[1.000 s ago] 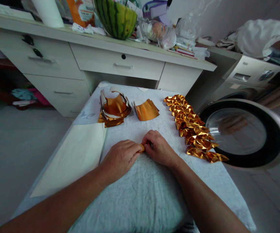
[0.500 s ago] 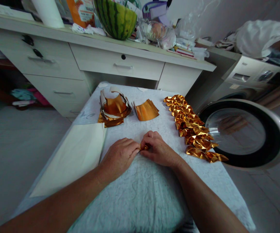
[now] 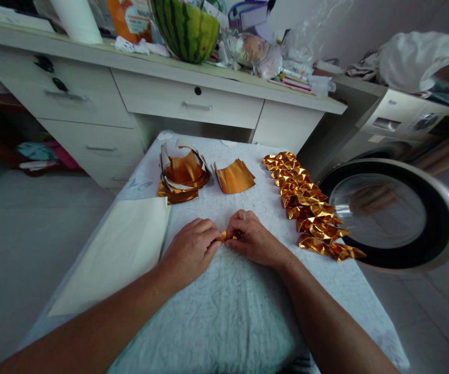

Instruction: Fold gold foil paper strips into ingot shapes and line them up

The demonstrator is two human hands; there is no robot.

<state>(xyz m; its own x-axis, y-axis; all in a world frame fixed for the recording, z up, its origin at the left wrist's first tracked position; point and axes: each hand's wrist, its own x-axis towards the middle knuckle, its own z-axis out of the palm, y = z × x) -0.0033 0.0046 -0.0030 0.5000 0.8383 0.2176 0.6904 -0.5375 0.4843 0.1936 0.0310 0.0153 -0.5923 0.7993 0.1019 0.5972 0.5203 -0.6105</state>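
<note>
Between my two hands is a small piece of gold foil paper (image 3: 224,236), mostly hidden by the fingers. My left hand (image 3: 193,248) pinches its left end, and my right hand (image 3: 252,238) grips the right end with bent fingers. Beyond them lies a short stack of curved gold foil sheets (image 3: 235,177). A larger curled bundle of gold foil paper (image 3: 185,171) with white backing stands to its left. Rows of folded gold foil pieces (image 3: 310,208) run down the table's right side.
A cloth-covered table (image 3: 279,296) carries a cream paper sheet (image 3: 119,249) at left. Behind it stands a white drawer desk (image 3: 193,98) with a cut watermelon (image 3: 187,31) and clutter on top. At right, an open washing machine door (image 3: 391,213) reaches the table edge.
My left fingers have shifted slightly left along the gold foil paper, so more of it shows between my hands. My right hand is nearly still.
</note>
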